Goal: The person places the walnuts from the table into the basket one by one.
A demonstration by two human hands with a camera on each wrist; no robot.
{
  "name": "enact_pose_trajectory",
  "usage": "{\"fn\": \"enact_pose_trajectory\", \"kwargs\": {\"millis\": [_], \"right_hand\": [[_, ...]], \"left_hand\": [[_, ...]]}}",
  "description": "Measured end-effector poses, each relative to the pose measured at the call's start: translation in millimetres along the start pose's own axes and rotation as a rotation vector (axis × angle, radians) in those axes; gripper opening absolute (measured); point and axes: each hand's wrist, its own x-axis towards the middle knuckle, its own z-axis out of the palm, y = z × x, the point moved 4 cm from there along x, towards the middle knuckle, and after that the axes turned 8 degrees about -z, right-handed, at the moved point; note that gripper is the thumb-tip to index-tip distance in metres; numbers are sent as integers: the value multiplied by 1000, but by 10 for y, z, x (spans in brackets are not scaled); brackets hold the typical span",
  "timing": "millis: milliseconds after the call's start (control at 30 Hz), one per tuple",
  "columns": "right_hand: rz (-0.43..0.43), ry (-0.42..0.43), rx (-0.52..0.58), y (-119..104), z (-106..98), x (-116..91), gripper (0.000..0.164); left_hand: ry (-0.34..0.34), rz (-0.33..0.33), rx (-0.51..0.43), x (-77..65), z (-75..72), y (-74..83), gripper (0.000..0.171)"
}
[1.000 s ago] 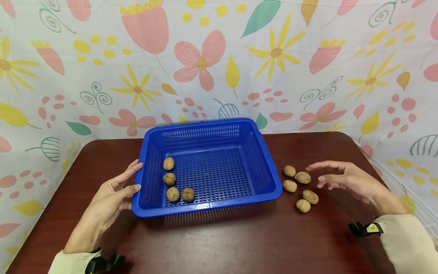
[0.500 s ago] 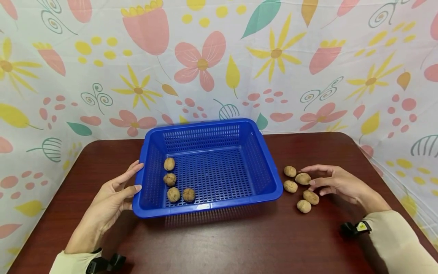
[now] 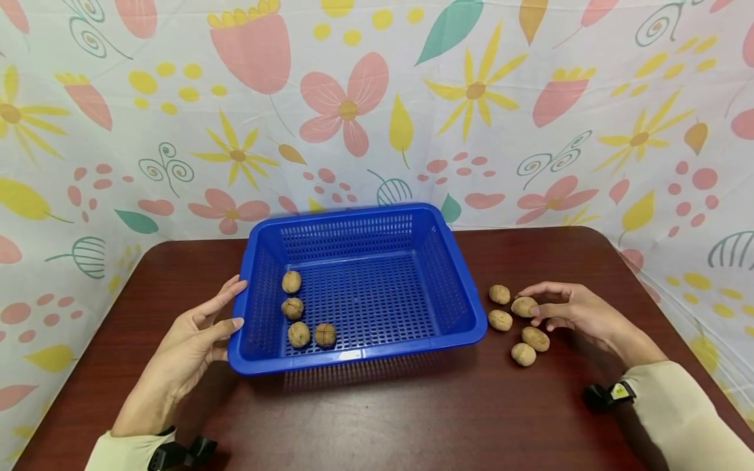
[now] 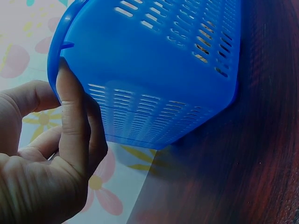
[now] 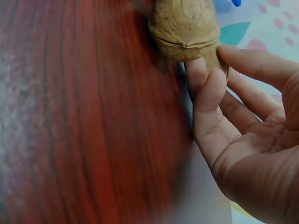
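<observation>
A blue perforated plastic basket stands on the dark wooden table, with several walnuts inside along its left part. My left hand grips the basket's left rim between thumb and fingers; the left wrist view shows the fingers against the outer wall. To the right of the basket, my right hand pinches one walnut between thumb and fingertips. Several other walnuts lie close around it. In the right wrist view a nearer walnut partly hides the pinched one.
Reddish-brown table extends in front of the basket and to both sides. A white cloth with printed flowers hangs behind it. The basket's right rim stands close to the loose walnuts.
My right hand has moved left to the loose walnuts and its fingers have closed on one, which has shifted slightly. The left hand and basket have stayed in place.
</observation>
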Motion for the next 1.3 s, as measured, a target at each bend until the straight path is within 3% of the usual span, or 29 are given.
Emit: {"fn": "enact_pose_trajectory", "kwargs": {"millis": [300, 567, 933, 1300], "right_hand": [[-83, 18, 24, -220, -68, -41, 32], [-178, 15, 94, -576, -24, -17, 33], [-258, -43, 50, -1185, 219, 156, 31], [-194, -138, -17, -1630, 652, 508, 29]], "left_hand": [[5, 0, 5, 2, 0, -6, 58], [40, 7, 84, -2, 6, 30, 55], [23, 92, 237, 3, 51, 35, 50], [-42, 184, 375, 47, -79, 94, 41]]}}
